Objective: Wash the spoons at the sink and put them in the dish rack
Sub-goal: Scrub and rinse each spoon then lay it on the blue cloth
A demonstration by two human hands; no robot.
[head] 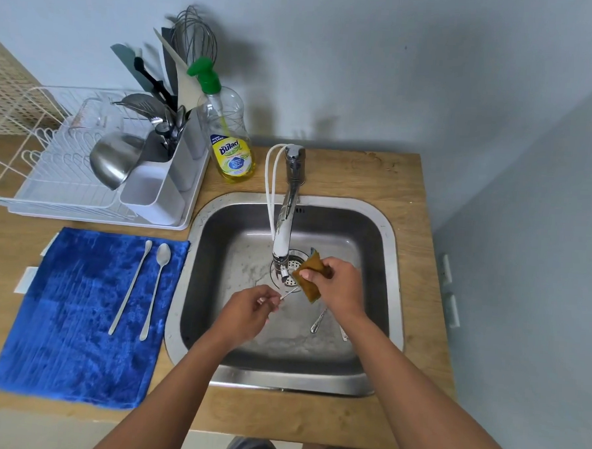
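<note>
I see L hand (253, 310) pinching the handle end of a thin spoon (289, 294) over the sink (393, 263); its long axis runs up-right from the fingers into a sponge (308, 276) clamped by R hand (337, 284). Bowl end hidden. Two more spoons (144, 286) lie lengthwise on a blue towel (77, 316), well left of L hand.

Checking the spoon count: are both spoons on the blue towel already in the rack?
No: both spoons lie side by side on the blue towel, in front of the rack.
</note>
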